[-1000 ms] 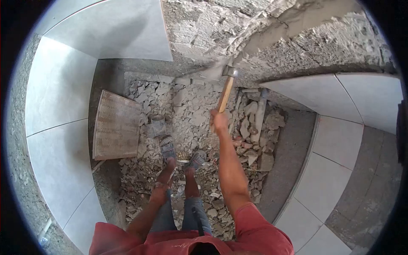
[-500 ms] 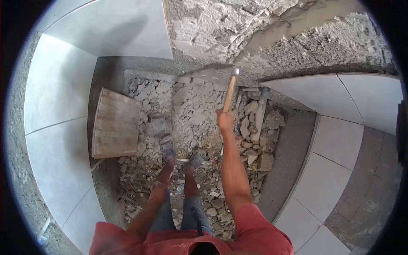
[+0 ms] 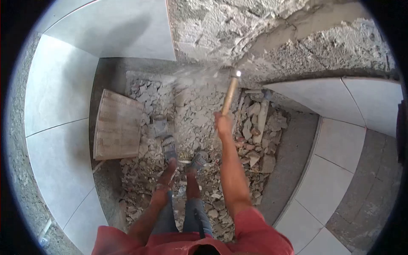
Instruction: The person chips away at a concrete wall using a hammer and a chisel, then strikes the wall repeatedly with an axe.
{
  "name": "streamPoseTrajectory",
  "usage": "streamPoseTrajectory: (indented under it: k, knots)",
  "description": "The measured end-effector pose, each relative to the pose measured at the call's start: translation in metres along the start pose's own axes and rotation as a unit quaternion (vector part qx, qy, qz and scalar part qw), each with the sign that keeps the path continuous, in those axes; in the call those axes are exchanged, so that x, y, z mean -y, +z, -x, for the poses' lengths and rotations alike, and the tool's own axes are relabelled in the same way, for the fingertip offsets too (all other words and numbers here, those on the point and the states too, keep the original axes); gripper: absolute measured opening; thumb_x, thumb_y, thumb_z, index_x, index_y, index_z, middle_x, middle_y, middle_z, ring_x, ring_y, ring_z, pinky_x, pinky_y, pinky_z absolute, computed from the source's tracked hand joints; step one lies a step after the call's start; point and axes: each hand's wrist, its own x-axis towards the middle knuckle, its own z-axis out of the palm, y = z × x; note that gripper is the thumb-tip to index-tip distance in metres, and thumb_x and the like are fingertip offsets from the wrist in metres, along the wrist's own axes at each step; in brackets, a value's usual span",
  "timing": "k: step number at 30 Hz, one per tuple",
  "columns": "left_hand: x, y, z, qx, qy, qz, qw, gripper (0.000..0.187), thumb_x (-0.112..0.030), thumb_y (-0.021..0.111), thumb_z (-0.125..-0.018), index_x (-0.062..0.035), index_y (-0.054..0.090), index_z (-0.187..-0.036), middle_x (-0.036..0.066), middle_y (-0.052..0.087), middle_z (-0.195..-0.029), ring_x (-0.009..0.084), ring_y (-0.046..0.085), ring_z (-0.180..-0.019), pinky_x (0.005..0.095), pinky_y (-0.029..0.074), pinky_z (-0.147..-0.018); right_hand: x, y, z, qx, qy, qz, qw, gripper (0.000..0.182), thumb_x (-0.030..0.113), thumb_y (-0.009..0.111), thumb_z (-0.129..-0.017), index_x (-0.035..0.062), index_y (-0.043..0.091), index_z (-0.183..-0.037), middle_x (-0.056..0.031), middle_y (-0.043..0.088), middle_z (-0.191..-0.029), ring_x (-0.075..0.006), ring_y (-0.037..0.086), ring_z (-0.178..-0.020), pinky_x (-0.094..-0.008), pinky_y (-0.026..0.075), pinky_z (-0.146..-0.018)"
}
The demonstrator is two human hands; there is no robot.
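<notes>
Hammer fills my closed right hand; left hand's grip, can't tell. Wall bounds hammer ahead; room opens leftward, dustier than before.

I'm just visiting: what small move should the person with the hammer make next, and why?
Perhaps a short strike with the hammer at the foot of the rough wall: the right hand grips its wooden handle, the hammer head appears close to the wall, and pale dust blurs beside it, near the rubble.
</notes>
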Motion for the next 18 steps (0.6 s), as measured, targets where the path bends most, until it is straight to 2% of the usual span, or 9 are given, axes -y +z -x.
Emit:
streamPoseTrajectory:
  k: [2, 4, 6, 7, 9, 11, 13, 16, 18]
  knots:
    - [-0.006, 0.004, 0.012, -0.018, 0.04, -0.037, 0.998, 0.034, -0.01, 0.049, -0.077, -0.0126, 0.052, -0.11, 0.016, 0.054, -0.109, 0.0327, 0.047, -0.109, 0.0557, 0.033, -0.09, 0.053, -0.041, 0.079, 0.006, -0.06, -0.241, 0.969, 0.011, 0.01, 0.057, -0.075, 0.0039, 0.051, -0.067, -0.0048, 0.051, -0.061, -0.0124, 0.044, -0.045, -0.0261, 0.037, -0.044]
    - [-0.024, -0.032, 0.006, 0.024, -0.021, 0.09, 0.995, 0.033, -0.011, 0.05, -0.076, -0.0131, 0.054, -0.109, 0.016, 0.054, -0.108, 0.0324, 0.047, -0.108, 0.0539, 0.035, -0.09, 0.05, -0.067, 0.087, -0.081, -0.22, -0.225, 0.946, 0.012, 0.01, 0.059, -0.076, 0.0024, 0.049, -0.074, -0.0053, 0.053, -0.066, -0.0122, 0.046, -0.049, -0.0268, 0.038, -0.045]
    - [-0.023, -0.031, 0.009, 0.003, -0.003, 0.069, 0.998, 0.032, -0.01, 0.05, -0.076, -0.013, 0.055, -0.107, 0.016, 0.054, -0.106, 0.0327, 0.049, -0.105, 0.0525, 0.036, -0.089, 0.085, -0.091, 0.087, -0.182, -0.52, -0.178, 0.815, 0.019, 0.01, 0.061, -0.076, -0.0001, 0.049, -0.088, -0.0078, 0.056, -0.071, -0.0136, 0.049, -0.054, -0.0278, 0.04, -0.048]
    - [-0.023, -0.03, 0.008, -0.021, 0.013, 0.048, 0.999, 0.03, -0.01, 0.051, -0.075, -0.0129, 0.056, -0.105, 0.015, 0.055, -0.104, 0.0329, 0.051, -0.103, 0.051, 0.038, -0.088, 0.09, -0.086, 0.075, -0.18, -0.52, -0.179, 0.815, 0.019, 0.01, 0.061, -0.076, -0.0001, 0.049, -0.088, -0.0078, 0.056, -0.071, -0.0136, 0.049, -0.054, -0.0278, 0.04, -0.048]
    - [-0.028, -0.039, 0.012, -0.036, 0.016, 0.023, 0.999, 0.031, -0.01, 0.05, -0.075, -0.0134, 0.056, -0.105, 0.015, 0.056, -0.103, 0.0327, 0.052, -0.101, 0.0503, 0.039, -0.087, 0.093, -0.071, 0.054, -0.154, -0.618, -0.308, 0.707, 0.026, 0.013, 0.061, -0.076, -0.0012, 0.049, -0.095, -0.0088, 0.056, -0.071, -0.015, 0.051, -0.058, -0.0287, 0.04, -0.049]
    - [-0.027, -0.04, 0.014, -0.05, 0.019, -0.003, 0.999, 0.031, -0.01, 0.05, -0.075, -0.014, 0.056, -0.106, 0.015, 0.056, -0.101, 0.0324, 0.053, -0.099, 0.0495, 0.04, -0.086, 0.016, -0.023, 0.017, -0.184, -0.392, -0.106, 0.895, 0.023, 0.015, 0.061, -0.076, 0.0, 0.051, -0.091, -0.008, 0.054, -0.068, -0.0166, 0.05, -0.056, -0.0312, 0.039, -0.048]
    - [-0.021, -0.029, 0.008, 0.041, -0.021, 0.026, 0.999, 0.033, -0.009, 0.049, -0.076, -0.012, 0.053, -0.109, 0.014, 0.056, -0.102, 0.031, 0.054, -0.098, 0.0498, 0.041, -0.084, -0.011, -0.002, -0.009, 0.034, 0.039, -0.023, 0.998, 0.021, 0.017, 0.061, -0.075, 0.0002, 0.054, -0.086, -0.0076, 0.054, -0.067, -0.0166, 0.05, -0.055, -0.0331, 0.04, -0.051]
    - [0.001, 0.004, 0.001, -0.04, 0.047, -0.037, 0.997, 0.035, -0.01, 0.048, -0.077, -0.013, 0.052, -0.111, 0.014, 0.056, -0.103, 0.0305, 0.054, -0.099, 0.0499, 0.04, -0.085, 0.026, -0.029, 0.043, 0.03, 0.018, -0.118, 0.992, 0.016, 0.016, 0.061, -0.075, 0.0007, 0.055, -0.079, -0.0066, 0.054, -0.067, -0.015, 0.049, -0.054, -0.033, 0.042, -0.054]
    - [-0.015, -0.017, 0.017, -0.004, 0.044, -0.019, 0.999, 0.034, -0.011, 0.049, -0.077, -0.0134, 0.053, -0.111, 0.014, 0.056, -0.103, 0.0304, 0.054, -0.099, 0.0494, 0.04, -0.085, 0.075, -0.067, 0.092, -0.075, -0.159, -0.088, 0.981, 0.012, 0.013, 0.06, -0.074, 0.0035, 0.053, -0.073, -0.0046, 0.052, -0.065, -0.0125, 0.05, -0.058, -0.0313, 0.043, -0.057]
